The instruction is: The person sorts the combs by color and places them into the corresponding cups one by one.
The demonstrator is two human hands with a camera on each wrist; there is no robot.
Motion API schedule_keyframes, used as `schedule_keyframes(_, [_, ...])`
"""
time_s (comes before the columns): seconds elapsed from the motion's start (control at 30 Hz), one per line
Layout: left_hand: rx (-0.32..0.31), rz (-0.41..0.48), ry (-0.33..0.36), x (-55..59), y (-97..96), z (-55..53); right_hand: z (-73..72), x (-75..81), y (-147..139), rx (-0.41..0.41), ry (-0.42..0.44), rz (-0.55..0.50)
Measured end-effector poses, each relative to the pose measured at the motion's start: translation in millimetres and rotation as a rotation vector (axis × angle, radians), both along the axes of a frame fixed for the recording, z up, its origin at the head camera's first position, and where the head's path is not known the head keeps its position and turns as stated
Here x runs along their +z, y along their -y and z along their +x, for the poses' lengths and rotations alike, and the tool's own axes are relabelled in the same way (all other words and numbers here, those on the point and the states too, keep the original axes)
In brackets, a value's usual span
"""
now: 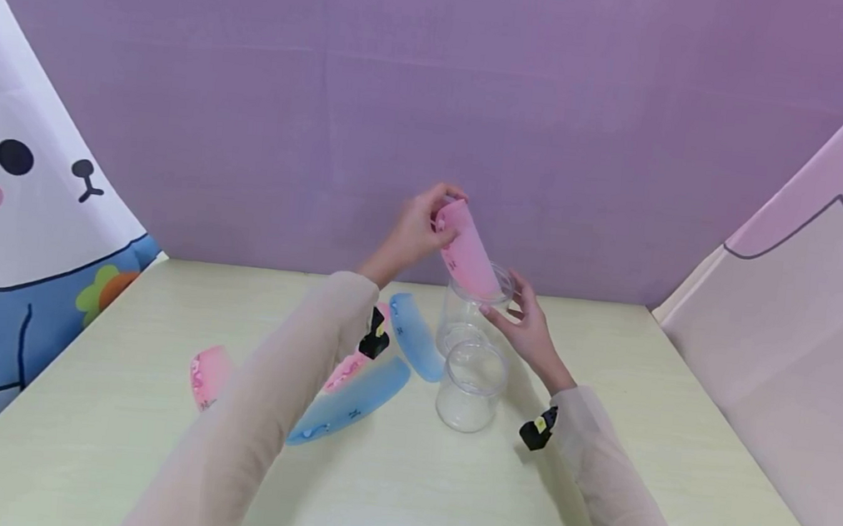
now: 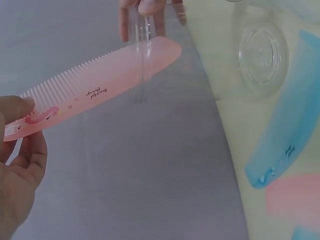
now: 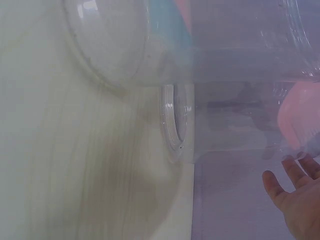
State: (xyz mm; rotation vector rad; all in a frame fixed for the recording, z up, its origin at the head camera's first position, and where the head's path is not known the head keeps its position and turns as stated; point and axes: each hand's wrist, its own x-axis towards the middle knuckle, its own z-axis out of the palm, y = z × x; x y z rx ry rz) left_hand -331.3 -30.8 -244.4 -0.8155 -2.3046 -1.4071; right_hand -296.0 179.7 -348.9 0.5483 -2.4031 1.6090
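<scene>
My left hand (image 1: 417,229) pinches a pink comb (image 1: 471,255) by one end, thumb on one face and fingers on the other. The comb slants down to the right, its lower end inside the mouth of a clear jar (image 1: 454,320) standing on the table. Flamingo print and dark lettering mark the comb (image 2: 120,70) in the left wrist view. With thumb and fingers spread round the rim, my right hand (image 1: 529,327) holds that jar from the right. In the right wrist view the fingertips (image 3: 295,167) sit at the jar's wall near its mouth.
A second clear jar (image 1: 465,405) stands just in front. Left of the jars lie two blue combs (image 1: 415,338) and a pink comb (image 1: 347,372), partly covered by my left arm. Another pink comb (image 1: 210,371) lies farther left. A purple cloth (image 1: 312,136) hangs behind the table.
</scene>
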Motion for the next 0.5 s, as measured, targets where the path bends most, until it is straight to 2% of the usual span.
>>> schedule_keyframes(0.23, [0.006, 0.0, 0.025, -8.4, -9.7, -2.0, -23.4, -25.1, -10, -0.029, -0.009, 0.028])
schedule_keyframes(0.33, [0.009, 0.001, 0.025, -12.8, -14.0, -3.7, -21.8, -23.8, -11, -0.038, -0.007, 0.047])
schedule_keyframes(0.5, [0.005, 0.006, 0.04, -22.6, -21.0, -6.8, -8.5, -9.2, -6, -0.011, 0.0, 0.012])
